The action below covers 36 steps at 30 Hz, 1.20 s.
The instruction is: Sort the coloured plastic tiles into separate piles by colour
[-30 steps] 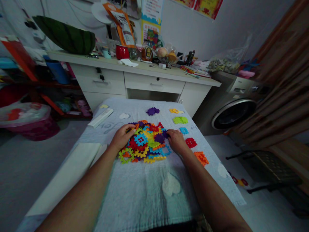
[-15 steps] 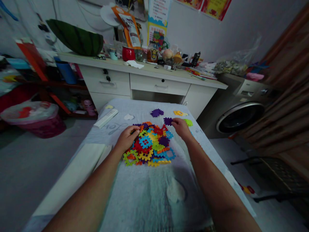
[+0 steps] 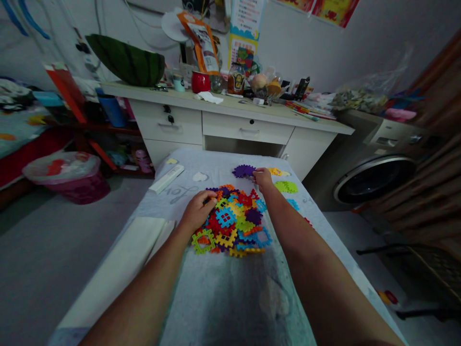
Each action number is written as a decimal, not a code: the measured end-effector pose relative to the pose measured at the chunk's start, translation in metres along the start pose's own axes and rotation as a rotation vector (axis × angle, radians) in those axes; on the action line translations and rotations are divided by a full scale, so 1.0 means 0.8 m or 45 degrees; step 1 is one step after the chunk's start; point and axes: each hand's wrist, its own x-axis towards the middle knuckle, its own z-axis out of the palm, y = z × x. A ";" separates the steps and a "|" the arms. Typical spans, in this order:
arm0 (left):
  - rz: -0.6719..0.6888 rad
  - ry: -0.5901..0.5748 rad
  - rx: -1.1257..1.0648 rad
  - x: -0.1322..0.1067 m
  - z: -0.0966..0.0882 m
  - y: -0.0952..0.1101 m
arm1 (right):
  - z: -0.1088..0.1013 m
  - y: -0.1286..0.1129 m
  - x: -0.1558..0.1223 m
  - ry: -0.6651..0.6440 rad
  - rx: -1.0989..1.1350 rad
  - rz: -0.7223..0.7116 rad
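Note:
A heap of coloured plastic interlocking tiles (image 3: 234, 221) lies in the middle of a table covered with a light towel (image 3: 223, 298). My left hand (image 3: 197, 210) rests on the heap's left edge, fingers curled over the pieces. My right hand (image 3: 262, 178) reaches to the far side, its fingertips at a small stack of purple tiles (image 3: 243, 170). Beside it lie a yellow stack (image 3: 278, 171), a green stack (image 3: 286, 187) and a blue piece (image 3: 293, 204). Whether the right fingers still pinch a tile is unclear.
A white remote (image 3: 166, 179) lies at the towel's far left. Behind stand a cluttered white desk (image 3: 248, 127) with a watermelon half (image 3: 126, 60), a washing machine (image 3: 374, 166) on the right and a pink basket (image 3: 68, 175) on the floor at left.
My right hand took a purple tile from the heap's right side and carried it away from me to the purple stack. My left hand stayed on the heap. The camera shifted.

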 end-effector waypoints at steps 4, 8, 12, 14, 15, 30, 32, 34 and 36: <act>0.016 0.003 0.015 0.001 -0.001 -0.001 | 0.008 0.002 0.006 -0.005 0.007 0.054; 0.020 0.000 0.020 0.001 -0.002 0.000 | 0.010 0.006 0.003 -0.051 -0.024 0.051; 0.003 0.013 0.024 0.001 -0.001 0.001 | -0.005 0.009 -0.008 -0.120 -0.113 -0.008; 0.003 0.013 0.019 0.001 0.000 0.001 | -0.019 0.013 -0.017 -0.154 -0.177 -0.053; 0.003 0.012 0.017 0.001 0.000 0.001 | -0.026 0.015 -0.022 -0.166 -0.202 -0.073; -0.008 0.007 0.020 0.002 0.000 -0.002 | -0.066 0.032 -0.067 -0.322 -0.804 -0.315; -0.006 0.006 0.014 0.001 0.000 -0.001 | -0.075 0.030 -0.068 -0.346 -0.561 -0.236; -0.010 0.010 0.008 0.001 -0.001 0.000 | -0.091 0.027 -0.070 -0.364 -0.331 -0.224; -0.015 0.011 0.005 0.001 0.000 0.000 | -0.114 0.023 -0.072 -0.339 -0.184 -0.288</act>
